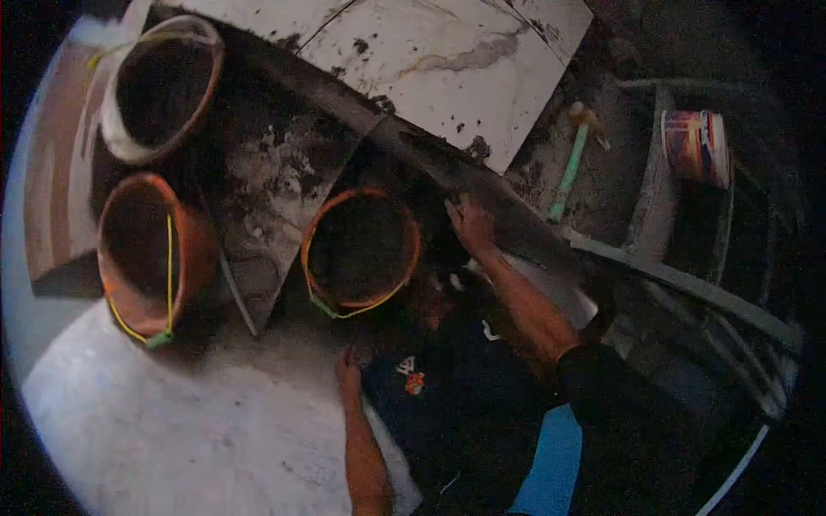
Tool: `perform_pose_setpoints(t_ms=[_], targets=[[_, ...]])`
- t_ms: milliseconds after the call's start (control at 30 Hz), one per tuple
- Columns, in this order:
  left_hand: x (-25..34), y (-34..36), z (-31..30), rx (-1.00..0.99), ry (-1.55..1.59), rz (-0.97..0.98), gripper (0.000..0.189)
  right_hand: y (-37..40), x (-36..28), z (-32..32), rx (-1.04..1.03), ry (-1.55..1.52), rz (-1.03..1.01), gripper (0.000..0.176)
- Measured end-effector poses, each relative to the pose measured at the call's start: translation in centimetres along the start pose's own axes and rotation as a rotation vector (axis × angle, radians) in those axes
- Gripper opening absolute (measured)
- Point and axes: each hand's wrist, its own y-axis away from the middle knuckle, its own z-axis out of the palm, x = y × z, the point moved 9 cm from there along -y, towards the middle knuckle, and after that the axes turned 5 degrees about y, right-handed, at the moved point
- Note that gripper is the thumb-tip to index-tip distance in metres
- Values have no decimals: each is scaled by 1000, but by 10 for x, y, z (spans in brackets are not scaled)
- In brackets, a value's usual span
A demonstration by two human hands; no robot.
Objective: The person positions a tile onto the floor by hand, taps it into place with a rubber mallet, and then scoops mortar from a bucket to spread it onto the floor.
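We identify the floor (pixel 172 430) as the carrying surface. It is pale and bare at lower left, and dark and mortar-smeared toward the centre. A white marbled tile (pixel 447 60) lies flat at the top, spotted with dark flecks. A dark strip (pixel 525 228) runs diagonally along the tile's lower edge. We count three orange buckets standing upright: the upper bucket (pixel 163 86) at top left, the left bucket (pixel 151 249) below it, and the centre bucket (pixel 361 249) just beside the dark strip. A green-handled hammer (pixel 572 163) lies right of the tile. A labelled tin (pixel 697 146) sits farther right. A long grey bar (pixel 688 288) lies diagonally below the tin.
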Motion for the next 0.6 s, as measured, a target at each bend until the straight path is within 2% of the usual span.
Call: perform_pose_setpoints(t_ms=[67,100,133,167,233,267,333,400,433,500,600], targets=[[-44,-29,-16,7,-40,53,38,-2,-2,22,185,-100,-85,33],[-49,-38,-23,5,-47,93,33,-3,-5,18,193,-115,-61,33],[-34,-26,-28,9,-69,100,33,-8,-7,14,113,-154,16,32],[-11,1,-25,-21,-397,121,36,-12,-9,12,30,-196,91,33],[-4,22,-20,-43,-743,131,39,-7,-9,-6,18,-246,111,33],[-11,28,-29,-1,-445,132,39,-2,-6,-9,3,-279,117,33],[-20,34,-37,48,-162,134,39,5,5,-10,55,-300,86,32],[-30,49,-32,56,328,-77,38,13,19,-11,105,-311,61,31],[-19,57,-31,60,315,-80,38,17,22,-17,169,-307,6,29],[4,69,-22,-42,-36,-32,38,29,36,-21,232,-304,-37,26],[-19,62,-24,-50,65,-67,37,43,41,-28,224,-143,-107,29]])
